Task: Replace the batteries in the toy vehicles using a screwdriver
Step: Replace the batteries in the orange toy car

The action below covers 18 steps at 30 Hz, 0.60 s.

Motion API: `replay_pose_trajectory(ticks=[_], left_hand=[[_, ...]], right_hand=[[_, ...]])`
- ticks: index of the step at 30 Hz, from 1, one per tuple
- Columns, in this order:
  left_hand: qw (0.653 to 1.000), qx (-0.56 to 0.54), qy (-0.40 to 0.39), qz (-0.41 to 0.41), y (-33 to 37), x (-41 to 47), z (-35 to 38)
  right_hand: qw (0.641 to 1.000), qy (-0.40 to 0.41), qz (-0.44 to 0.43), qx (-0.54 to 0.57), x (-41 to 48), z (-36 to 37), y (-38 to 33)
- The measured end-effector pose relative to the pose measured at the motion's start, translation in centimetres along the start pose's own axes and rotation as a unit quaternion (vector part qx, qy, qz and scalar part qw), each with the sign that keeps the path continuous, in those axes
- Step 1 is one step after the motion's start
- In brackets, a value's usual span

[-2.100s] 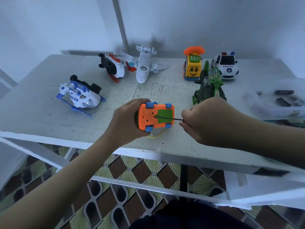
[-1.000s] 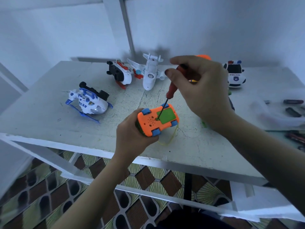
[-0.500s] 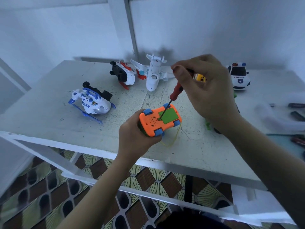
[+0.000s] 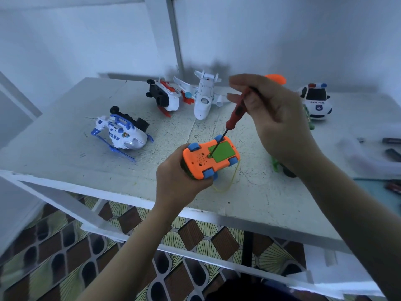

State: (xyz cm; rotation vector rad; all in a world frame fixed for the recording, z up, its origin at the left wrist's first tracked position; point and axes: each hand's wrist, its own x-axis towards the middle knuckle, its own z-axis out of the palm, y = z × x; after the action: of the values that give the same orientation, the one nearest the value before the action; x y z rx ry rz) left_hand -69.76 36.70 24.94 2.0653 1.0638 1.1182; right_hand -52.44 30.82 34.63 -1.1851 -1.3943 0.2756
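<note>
Gripping orange toy car [image 4: 211,158] in left hand [image 4: 178,181], right hand [image 4: 275,118] pinching screwdriver [image 4: 235,114]

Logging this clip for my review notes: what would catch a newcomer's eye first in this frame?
First, the orange toy car, gripped underside-up by the left hand above the near edge of the table. The right hand pinches a red screwdriver, tip at the car's green cover. Behind stand a blue-and-white helicopter at left and a police car at far right.

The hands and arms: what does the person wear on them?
The left arm and right arm are bare, no sleeves in view. The left hand and right hand wear no gloves; no watch, ring or bracelet shows.
</note>
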Motion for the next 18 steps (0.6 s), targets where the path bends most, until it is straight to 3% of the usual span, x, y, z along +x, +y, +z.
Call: replay_pose_trajectory(ticks=[10,18], left_hand=[[1.0,0.011,-0.008,-0.005,0.12,0.22,0.0],[1.0,0.006,-0.008,-0.028,0.04,0.37,-0.03]], right_hand=[[0.997,0.067,0.008,-0.032,0.48,-0.49,-0.48],[0.999,0.011,0.035,0.013,0.21,-1.05,-0.2]])
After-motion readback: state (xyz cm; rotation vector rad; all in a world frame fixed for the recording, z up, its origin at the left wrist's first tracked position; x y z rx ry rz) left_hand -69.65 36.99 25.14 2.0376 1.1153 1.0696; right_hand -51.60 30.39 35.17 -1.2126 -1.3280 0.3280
